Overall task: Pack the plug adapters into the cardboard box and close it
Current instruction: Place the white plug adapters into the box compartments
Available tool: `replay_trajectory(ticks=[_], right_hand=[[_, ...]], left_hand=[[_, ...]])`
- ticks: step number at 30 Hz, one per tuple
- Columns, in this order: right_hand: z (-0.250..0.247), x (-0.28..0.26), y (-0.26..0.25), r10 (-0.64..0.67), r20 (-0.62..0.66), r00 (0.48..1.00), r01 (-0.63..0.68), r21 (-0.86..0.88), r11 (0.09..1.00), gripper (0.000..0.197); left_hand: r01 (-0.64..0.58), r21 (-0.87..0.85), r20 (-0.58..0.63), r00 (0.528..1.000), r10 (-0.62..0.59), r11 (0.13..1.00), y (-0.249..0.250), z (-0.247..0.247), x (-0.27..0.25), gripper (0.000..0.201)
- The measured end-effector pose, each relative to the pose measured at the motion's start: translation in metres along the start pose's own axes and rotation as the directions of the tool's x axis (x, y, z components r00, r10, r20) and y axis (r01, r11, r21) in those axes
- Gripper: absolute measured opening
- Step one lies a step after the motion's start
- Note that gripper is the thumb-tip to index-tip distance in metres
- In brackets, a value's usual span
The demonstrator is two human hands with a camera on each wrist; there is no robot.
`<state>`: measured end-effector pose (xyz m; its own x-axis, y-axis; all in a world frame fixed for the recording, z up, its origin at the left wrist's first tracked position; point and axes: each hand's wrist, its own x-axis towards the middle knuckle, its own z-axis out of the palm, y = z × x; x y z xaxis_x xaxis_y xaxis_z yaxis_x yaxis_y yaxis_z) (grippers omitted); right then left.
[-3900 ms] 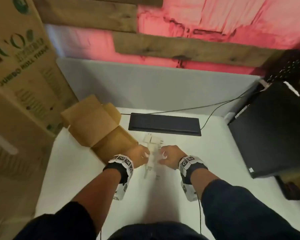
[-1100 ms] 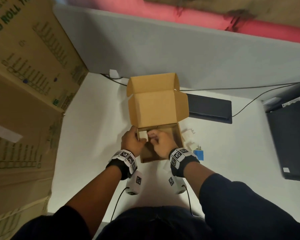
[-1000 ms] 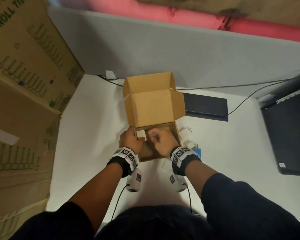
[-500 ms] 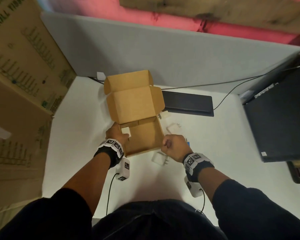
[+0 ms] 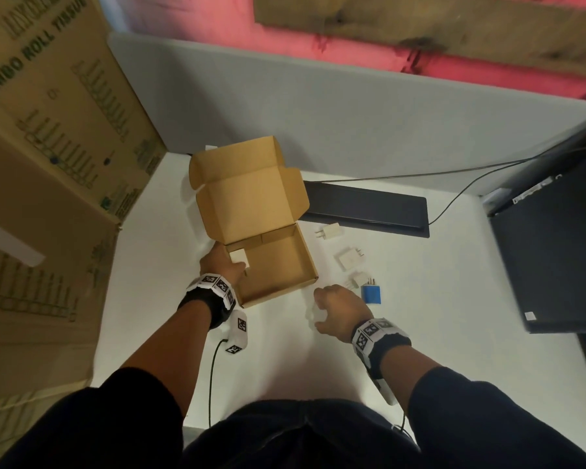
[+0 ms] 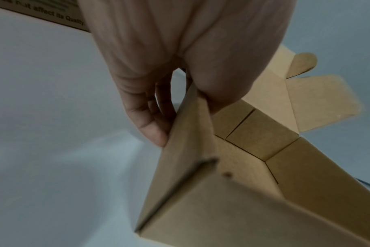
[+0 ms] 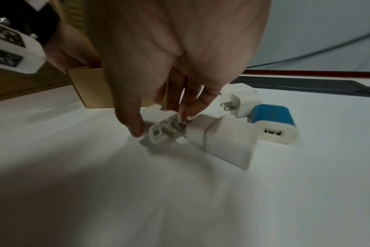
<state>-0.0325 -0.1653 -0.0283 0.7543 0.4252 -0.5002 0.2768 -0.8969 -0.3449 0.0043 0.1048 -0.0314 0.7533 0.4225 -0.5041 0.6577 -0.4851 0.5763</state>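
Note:
The open cardboard box [image 5: 278, 265] stands mid-table with its lid [image 5: 251, 201] raised, and one white adapter [image 5: 239, 258] lies in its far left corner. My left hand [image 5: 232, 265] pinches the box's left wall [image 6: 190, 150], thumb inside and fingers outside. Just right of the box's near corner, my right hand [image 5: 318, 313] pinches a white labelled adapter [image 7: 161, 132] lying on the table, thumb on one side and fingers at its prongs. Beside it lie a white cube adapter [image 7: 228, 142], a pronged white adapter [image 7: 243, 102] and a blue adapter [image 5: 371, 294].
Two more white adapters [image 5: 329, 230] [image 5: 349, 258] lie right of the box. A flat black device [image 5: 366, 211] with a cable sits behind them. A black case [image 5: 555, 245] stands at the right, a large printed carton [image 5: 48, 164] at the left, a grey partition [image 5: 352, 130] behind.
My right hand left the box, moved right and down to the table, and closed its fingers round a white adapter. My left hand stayed on the box's left wall.

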Motion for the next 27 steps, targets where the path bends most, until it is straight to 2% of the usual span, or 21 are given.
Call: replay_trajectory(ticks=[3, 5, 8, 10, 14, 19, 23, 25, 27], right_hand=[[-0.008, -0.002, -0.004, -0.067, -0.132, 0.989, 0.083, 0.119, 0.989, 0.035], [-0.018, 0.0, -0.011, -0.093, -0.257, 0.962, 0.15, 0.213, 0.965, 0.035], [-0.032, 0.014, -0.027, -0.091, -0.42, 0.903, 0.231, 0.295, 0.927, 0.033], [-0.038, 0.027, -0.038, -0.053, -0.454, 0.889, 0.221, 0.325, 0.919, 0.03], [-0.042, 0.054, -0.052, 0.073, -0.372, 0.925, 0.036, 0.279, 0.959, 0.033], [-0.037, 0.073, -0.052, 0.191, -0.302, 0.934, -0.131, 0.208, 0.969, 0.025], [-0.026, 0.084, -0.053, 0.214, -0.205, 0.955, -0.143, 0.312, 0.939, 0.04], [-0.025, 0.085, -0.054, 0.184, -0.189, 0.964, -0.116, 0.322, 0.939, 0.034], [-0.027, 0.082, -0.049, 0.171, -0.186, 0.968, -0.095, 0.358, 0.929, 0.023]], left_hand=[[-0.01, 0.006, 0.011, 1.0, 0.01, 1.0, -0.002, 0.0, 0.0, 0.047], [-0.025, 0.01, 0.027, 0.999, 0.025, 1.0, -0.001, 0.001, 0.001, 0.049], [-0.046, 0.014, 0.055, 0.997, 0.045, 0.999, 0.002, 0.005, 0.0, 0.053], [-0.073, 0.012, 0.073, 0.995, 0.072, 0.997, 0.004, 0.01, -0.003, 0.053], [-0.119, 0.043, 0.094, 0.989, 0.115, 0.992, 0.003, 0.024, -0.011, 0.036], [-0.148, 0.052, 0.097, 0.985, 0.142, 0.988, -0.003, 0.041, -0.016, 0.026], [-0.148, 0.032, 0.087, 0.986, 0.145, 0.988, -0.003, 0.047, -0.014, 0.034], [-0.136, 0.026, 0.093, 0.987, 0.133, 0.99, -0.002, 0.048, -0.012, 0.035], [-0.123, 0.007, 0.081, 0.989, 0.122, 0.992, 0.0, 0.047, -0.011, 0.047]])
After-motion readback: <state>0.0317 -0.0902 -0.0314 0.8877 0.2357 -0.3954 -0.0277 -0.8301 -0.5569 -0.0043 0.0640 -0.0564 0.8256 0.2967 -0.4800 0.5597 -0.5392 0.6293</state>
